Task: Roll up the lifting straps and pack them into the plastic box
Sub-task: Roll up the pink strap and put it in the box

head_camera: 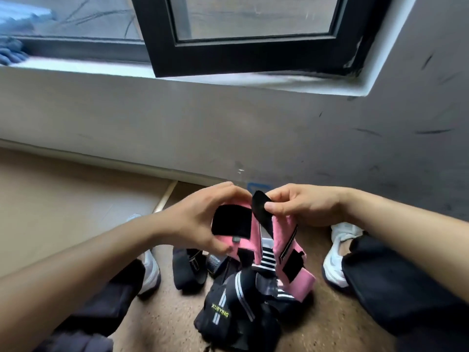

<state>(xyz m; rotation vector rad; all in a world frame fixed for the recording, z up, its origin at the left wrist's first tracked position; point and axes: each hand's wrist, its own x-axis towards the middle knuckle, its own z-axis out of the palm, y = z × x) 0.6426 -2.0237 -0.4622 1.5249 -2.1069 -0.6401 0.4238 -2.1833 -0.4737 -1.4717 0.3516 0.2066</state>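
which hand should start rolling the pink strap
Probably the left hand: its fingers curl round the velcro end of the pink strap. The right hand only pinches the black tab, so it suits feeding the hanging tail.

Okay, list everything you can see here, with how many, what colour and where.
pink strap: one or two, cannot tell; pink with black patches; held up in the middle of the view
black straps: a heap, count unclear; black with white stripes; on the floor beneath the pink strap
black loop: one; black; on the floor left of the heap
window frame: one; black; swung open above the sill
cloth: one; blue; on the sill, far left
shoes: two; white; either side of the heap
left hand: grips the pink strap
right hand: pinches its black end
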